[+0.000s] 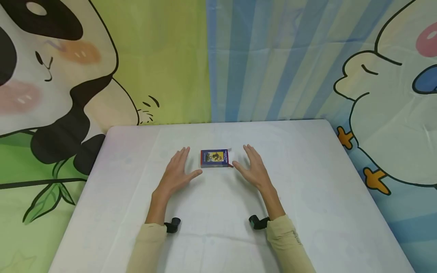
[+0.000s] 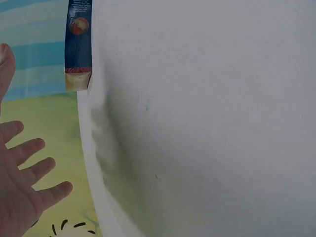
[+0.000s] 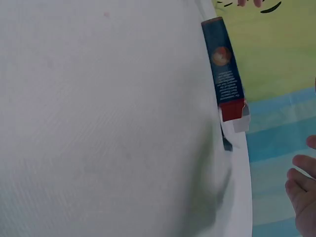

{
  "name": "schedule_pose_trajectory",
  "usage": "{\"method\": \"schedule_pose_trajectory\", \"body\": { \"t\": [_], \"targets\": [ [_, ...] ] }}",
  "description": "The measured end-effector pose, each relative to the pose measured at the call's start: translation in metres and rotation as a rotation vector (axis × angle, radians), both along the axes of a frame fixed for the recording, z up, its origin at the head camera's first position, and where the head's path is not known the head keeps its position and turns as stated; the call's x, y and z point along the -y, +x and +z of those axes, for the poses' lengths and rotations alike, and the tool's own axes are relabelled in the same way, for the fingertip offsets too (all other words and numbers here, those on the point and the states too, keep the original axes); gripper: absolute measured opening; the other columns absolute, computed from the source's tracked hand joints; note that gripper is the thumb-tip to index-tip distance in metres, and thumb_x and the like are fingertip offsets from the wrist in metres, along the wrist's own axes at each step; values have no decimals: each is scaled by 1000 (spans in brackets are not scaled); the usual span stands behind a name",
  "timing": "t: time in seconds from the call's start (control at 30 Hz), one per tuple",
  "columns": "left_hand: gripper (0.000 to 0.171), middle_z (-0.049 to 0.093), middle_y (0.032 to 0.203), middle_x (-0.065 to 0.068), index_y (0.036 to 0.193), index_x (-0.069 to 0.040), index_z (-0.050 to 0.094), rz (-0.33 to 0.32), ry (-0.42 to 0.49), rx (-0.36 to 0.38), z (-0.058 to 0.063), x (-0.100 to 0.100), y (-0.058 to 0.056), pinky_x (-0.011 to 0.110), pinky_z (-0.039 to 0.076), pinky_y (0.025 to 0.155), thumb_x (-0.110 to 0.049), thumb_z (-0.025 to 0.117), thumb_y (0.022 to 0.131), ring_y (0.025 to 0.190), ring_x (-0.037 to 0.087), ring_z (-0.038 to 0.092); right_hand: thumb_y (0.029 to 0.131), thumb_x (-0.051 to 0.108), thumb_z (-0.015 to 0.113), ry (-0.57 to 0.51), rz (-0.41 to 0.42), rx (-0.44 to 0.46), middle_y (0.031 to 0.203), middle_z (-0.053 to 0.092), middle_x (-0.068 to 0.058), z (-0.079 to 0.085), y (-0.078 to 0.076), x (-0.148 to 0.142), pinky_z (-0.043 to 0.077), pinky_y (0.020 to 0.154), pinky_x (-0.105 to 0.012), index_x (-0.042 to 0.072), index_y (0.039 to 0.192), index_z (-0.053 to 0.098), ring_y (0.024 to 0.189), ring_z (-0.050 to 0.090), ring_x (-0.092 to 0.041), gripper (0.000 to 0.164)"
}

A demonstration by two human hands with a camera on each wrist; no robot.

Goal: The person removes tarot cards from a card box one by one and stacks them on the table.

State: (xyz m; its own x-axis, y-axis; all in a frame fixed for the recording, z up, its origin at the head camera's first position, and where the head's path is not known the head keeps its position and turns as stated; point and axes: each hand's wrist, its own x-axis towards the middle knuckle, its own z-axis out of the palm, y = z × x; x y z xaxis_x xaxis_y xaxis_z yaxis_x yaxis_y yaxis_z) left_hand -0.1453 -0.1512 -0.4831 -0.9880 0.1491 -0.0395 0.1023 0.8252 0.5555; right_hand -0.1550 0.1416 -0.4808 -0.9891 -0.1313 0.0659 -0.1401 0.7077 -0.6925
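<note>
A small blue card box (image 1: 214,158) with a yellow picture and red edges lies flat on the white table. Its right end is open, and loose flaps (image 3: 241,121) stick out there in the right wrist view. To the left of the box, my left hand (image 1: 175,172) is held with straight, spread fingers and grips nothing. My right hand (image 1: 254,168) mirrors it on the other side, its thumb near the flaps and its fingers extended. In the left wrist view, the closed end of the box (image 2: 78,79) shows apart from the left fingers. What is inside the box is hidden.
The white-covered table (image 1: 211,246) has rounded far corners. Behind it hangs a cartoon backdrop (image 1: 177,60) with a panda at left and a white figure at right. Each wrist wears a black camera (image 1: 173,225) on a strap.
</note>
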Motion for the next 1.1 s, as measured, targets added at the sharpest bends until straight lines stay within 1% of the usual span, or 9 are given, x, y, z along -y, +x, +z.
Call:
{"method": "schedule_pose_trajectory", "body": {
  "t": [0.13,0.27,0.4,0.47,0.53,0.7,0.77,0.9,1.1],
  "targets": [
    [100,16,163,8,157,-23,11,9,36,25,-2,-2,-4,60,23,116,-59,67,82,150,34,15,92,46,60,-61,20,-26,154,37,-11,5,-1,5,30,116,-55,13,148,39,144,33,-31,68],
    [98,20,162,7,156,-28,12,23,106,58,-4,-7,-9,60,27,115,-56,69,82,149,33,20,93,36,62,-118,43,-73,148,45,-15,8,-3,8,41,109,-51,8,143,44,137,43,-33,60],
    [95,29,159,8,155,-32,12,15,161,110,-5,-15,-15,62,30,112,-55,69,82,147,33,26,95,33,61,-144,60,-41,145,47,-17,5,-5,11,47,104,-47,6,143,44,132,48,-35,57],
    [95,31,158,8,155,-32,13,0,164,127,-4,-19,-17,62,32,111,-55,69,82,146,34,27,96,33,60,-152,63,-14,143,49,-17,3,-6,12,48,103,-46,5,142,44,131,49,-35,57],
    [95,31,157,9,155,-31,15,-10,165,126,-4,-21,-19,62,32,110,-55,70,82,146,34,28,96,34,59,-151,67,3,142,50,-16,2,-7,14,48,103,-45,5,142,45,130,51,-34,56],
    [93,30,157,9,155,-29,18,-40,135,100,-4,-25,-25,61,34,110,-58,68,82,145,33,29,96,29,59,-177,48,21,139,54,-16,-2,-11,17,51,99,-43,3,138,49,124,56,-33,51],
    [93,30,158,8,155,-29,18,-52,129,101,-4,-26,-27,61,34,111,-60,67,82,146,33,29,96,27,60,-186,38,28,138,55,-15,-5,-14,18,52,97,-43,2,137,50,122,58,-32,49],
    [93,29,158,9,155,-28,18,-73,127,113,-6,-27,-32,60,33,111,-60,66,83,145,33,28,96,27,60,-220,19,62,137,56,-14,-8,-19,21,53,96,-43,3,136,51,119,60,-30,47],
    [93,30,157,11,155,-24,18,-83,108,116,-9,-28,-38,60,35,110,-58,66,83,144,34,30,96,30,60,-254,-3,117,134,58,-14,-12,-26,25,53,97,-41,6,136,52,119,61,-31,48]
  ]
}}
